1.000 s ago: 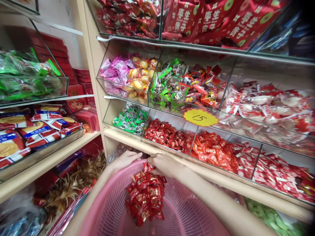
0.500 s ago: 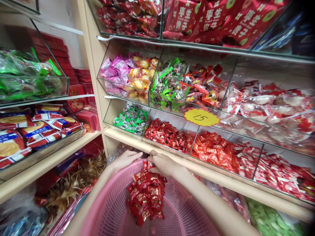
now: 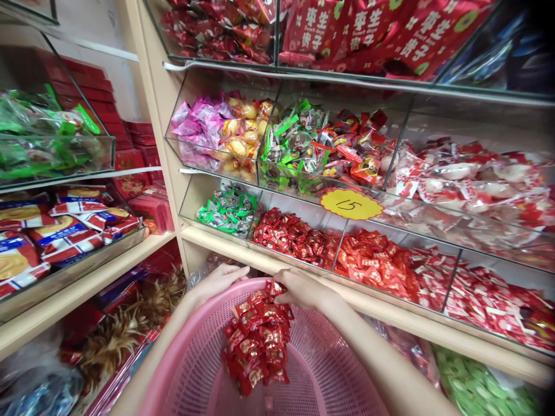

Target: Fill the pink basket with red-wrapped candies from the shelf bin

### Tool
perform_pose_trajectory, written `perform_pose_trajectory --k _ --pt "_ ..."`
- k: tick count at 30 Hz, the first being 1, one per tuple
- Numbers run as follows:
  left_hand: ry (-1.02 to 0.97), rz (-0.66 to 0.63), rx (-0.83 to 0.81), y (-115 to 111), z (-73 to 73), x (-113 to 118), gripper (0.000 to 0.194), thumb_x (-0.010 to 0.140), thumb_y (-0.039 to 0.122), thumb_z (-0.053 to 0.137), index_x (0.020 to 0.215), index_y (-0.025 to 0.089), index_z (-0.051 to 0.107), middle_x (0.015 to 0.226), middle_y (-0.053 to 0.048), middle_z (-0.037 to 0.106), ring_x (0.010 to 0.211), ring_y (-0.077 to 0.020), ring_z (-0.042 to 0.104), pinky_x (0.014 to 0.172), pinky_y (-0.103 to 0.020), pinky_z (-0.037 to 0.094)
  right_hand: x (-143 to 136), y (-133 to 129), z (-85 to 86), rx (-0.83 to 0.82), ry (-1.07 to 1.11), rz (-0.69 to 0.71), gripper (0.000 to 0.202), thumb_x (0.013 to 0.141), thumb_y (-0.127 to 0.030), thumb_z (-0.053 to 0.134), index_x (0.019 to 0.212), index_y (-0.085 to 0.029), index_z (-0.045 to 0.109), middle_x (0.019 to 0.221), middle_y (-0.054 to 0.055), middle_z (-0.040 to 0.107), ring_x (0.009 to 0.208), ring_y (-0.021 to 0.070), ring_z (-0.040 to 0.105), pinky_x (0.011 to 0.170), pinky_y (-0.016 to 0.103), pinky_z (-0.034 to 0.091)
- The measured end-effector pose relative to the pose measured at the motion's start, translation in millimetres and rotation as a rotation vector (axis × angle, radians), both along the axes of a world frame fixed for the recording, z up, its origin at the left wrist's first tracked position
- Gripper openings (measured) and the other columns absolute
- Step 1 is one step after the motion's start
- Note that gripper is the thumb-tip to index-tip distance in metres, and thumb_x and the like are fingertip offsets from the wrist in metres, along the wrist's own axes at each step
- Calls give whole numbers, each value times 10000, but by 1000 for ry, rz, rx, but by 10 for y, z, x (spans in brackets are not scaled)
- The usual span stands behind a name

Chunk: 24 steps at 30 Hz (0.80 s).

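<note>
A pink plastic basket [image 3: 195, 346] with perforated walls tilts toward me just under the shelf edge. My left hand [image 3: 223, 280] grips its far rim, thumb along the top and the other fingers mostly hidden behind. Inside lies a heap of small red-wrapped candies [image 3: 260, 341] with gold print, reaching from the basket floor up to the far rim. At the top of that heap, my right hand [image 3: 301, 289] is curled at the rim with its fingertips closed on a few of the candies; part of its grip is hidden.
Above the basket, a wooden shelf edge [image 3: 243, 251] carries clear bins of red candies [image 3: 290, 234], green-wrapped candies [image 3: 228, 211] and orange-red packets [image 3: 375, 260]. A yellow price tag [image 3: 351, 204] reads 15. Brown feather dusters [image 3: 125, 323] lie at left, bagged green sweets [image 3: 481, 381] at right.
My right hand has shifted slightly to the right along the far rim, showing more red candy beside its fingers. The left hand stays on the rim. The view has turned a little.
</note>
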<state>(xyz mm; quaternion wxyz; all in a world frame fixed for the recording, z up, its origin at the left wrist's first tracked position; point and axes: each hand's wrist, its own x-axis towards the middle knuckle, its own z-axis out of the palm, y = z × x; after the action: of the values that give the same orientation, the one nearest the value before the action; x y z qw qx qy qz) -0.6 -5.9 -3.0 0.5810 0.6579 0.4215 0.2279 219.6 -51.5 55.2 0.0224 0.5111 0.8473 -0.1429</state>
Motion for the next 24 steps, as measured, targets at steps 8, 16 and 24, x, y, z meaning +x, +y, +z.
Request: perform_pose_trajectory --k 8,16,24 --pt "12 -4 -2 12 -2 0 431 830 544 490 732 133 573 615 23 521 490 -85 444 496 -237 371 -18 -56 148 -33 32 37 190 725 -287 711 855 -159 659 870 56 655 781 179 584 669 248 403" --pt "23 -8 29 10 -31 -33 432 830 542 493 688 137 550 562 43 468 471 -84 427 483 -234 359 -20 -367 196 -48 -7 74 210 749 -243 686 945 -177 649 949 59 655 861 205 595 751 279 440" --pt "13 -22 49 -15 19 2 429 840 534 481 722 133 577 590 31 511 502 -98 469 529 -255 394 -349 -539 149 -27 -86 248 231 778 -283 667 976 -169 633 997 76 627 931 220 583 804 309 465"
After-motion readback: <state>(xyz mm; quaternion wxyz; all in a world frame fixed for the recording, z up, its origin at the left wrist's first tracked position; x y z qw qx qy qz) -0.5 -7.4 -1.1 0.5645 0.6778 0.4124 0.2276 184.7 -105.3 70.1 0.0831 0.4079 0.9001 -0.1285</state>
